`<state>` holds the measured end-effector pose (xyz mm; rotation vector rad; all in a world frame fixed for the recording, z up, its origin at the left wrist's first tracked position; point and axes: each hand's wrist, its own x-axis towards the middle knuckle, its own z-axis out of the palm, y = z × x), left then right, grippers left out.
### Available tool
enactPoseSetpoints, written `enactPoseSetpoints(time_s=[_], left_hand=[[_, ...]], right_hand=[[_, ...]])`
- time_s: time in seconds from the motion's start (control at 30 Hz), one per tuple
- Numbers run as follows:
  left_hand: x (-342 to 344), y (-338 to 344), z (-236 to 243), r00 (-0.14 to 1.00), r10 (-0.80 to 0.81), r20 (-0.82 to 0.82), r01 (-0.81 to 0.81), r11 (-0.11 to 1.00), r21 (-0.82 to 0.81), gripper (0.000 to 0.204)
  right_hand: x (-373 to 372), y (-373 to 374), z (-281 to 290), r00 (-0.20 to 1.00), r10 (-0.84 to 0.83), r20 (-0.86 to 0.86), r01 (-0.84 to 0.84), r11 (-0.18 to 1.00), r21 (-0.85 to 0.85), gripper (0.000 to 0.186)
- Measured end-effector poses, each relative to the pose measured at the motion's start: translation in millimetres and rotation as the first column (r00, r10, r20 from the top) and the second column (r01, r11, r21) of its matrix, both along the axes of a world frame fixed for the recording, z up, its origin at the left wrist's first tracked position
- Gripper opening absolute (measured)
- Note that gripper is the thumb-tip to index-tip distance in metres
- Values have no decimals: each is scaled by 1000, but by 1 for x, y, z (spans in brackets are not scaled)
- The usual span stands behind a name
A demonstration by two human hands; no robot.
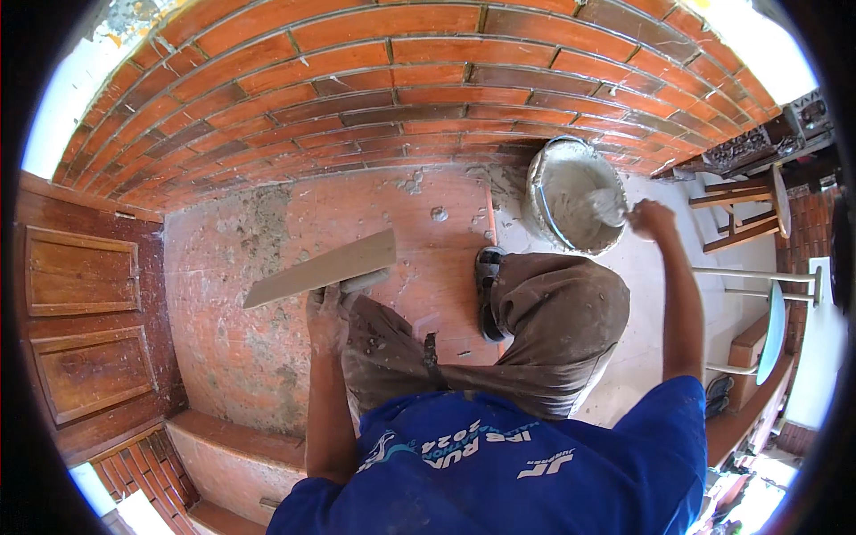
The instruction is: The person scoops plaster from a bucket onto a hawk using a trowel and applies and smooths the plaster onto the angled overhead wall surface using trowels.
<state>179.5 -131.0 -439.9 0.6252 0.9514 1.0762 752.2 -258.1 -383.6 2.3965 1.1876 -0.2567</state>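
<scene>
My left hand [326, 314] is closed round the underside of a plastering float [323, 267], a long flat grey-brown board held tilted above my knee. Its handle is mostly hidden by the fingers and the board. Out to the right, my right hand [654, 220] grips a trowel [608, 207] whose blade is coated with wet grey mortar. The blade sits inside a round bucket [533, 203], over the mortar [571, 183] in it; whether it touches the mortar is hard to tell. A thin bail handle lies along the bucket's near left rim.
A brick wall [428, 89] curves across the far side. Mortar splashes dot the reddish floor [357, 196]. A wooden door [85, 312] stands at left, above a low step [236, 446]. Right of the bucket are a wooden stool [744, 209] and a chair with a pale blue seat [770, 334].
</scene>
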Motion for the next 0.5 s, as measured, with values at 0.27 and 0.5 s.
enactPoseSetpoints(time_s=[0.27,0.5], left_hand=[[7,13,-16,1000,-19,-1,19,1000,5,25],[29,22,-1,922,-164,-352,204,976,79,23]], right_hand=[[23,-18,-93,994,105,16,-105,995,0,27],[-39,-4,-94,842,-95,-532,238,949,208,40]])
